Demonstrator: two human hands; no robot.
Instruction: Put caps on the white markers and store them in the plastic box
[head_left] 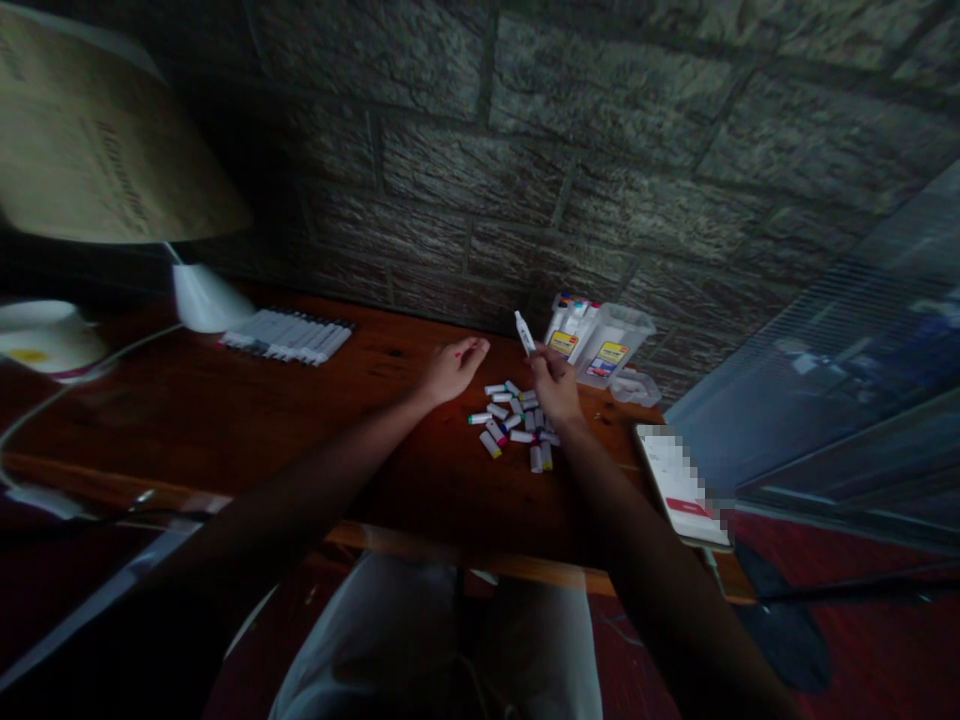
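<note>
My right hand is closed around a white marker, held upright above a loose pile of several white marker caps and markers with coloured ends on the dark wooden table. My left hand rests on the table just left of the pile, fingers loosely curled, with a small red bit at the fingertips that I cannot make out. A row of several white markers lies side by side at the back left of the table.
Two clear plastic marker boxes with yellow labels lean against the stone-block wall, a lid beside them. A phone lies at the table's right edge. A lamp shade, a white base and cable stand at the left. My lap shows below the table edge.
</note>
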